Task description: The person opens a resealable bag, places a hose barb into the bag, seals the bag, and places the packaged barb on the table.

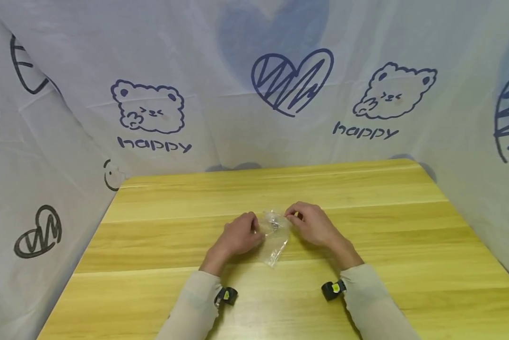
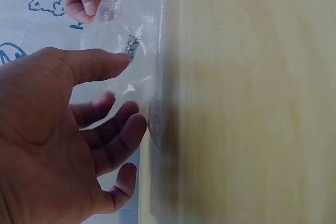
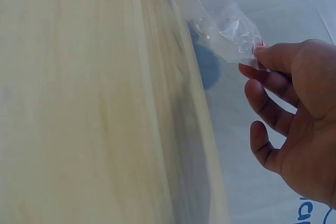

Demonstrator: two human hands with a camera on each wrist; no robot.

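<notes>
A clear plastic bag (image 1: 275, 243) stands near the middle of the wooden table, between both hands. Inside it shows a small bunch of silvery metal, like a fine chain (image 2: 132, 44); its exact kind is too small to tell. My right hand (image 1: 314, 225) pinches the bag's upper corner between thumb and index finger, beside a bit of red edging (image 3: 262, 43); its other fingers curl loosely. On the other side, my left hand (image 1: 239, 234) has its thumb against the bag near the metal bunch. Its fingers bend loosely around the bag's side, with a gap to the thumb.
The wooden table (image 1: 152, 245) has a back edge close to a white cloth (image 1: 220, 113) printed with hearts and bears. More cloth hangs at both sides. Each wrist carries a small black camera (image 1: 228, 296).
</notes>
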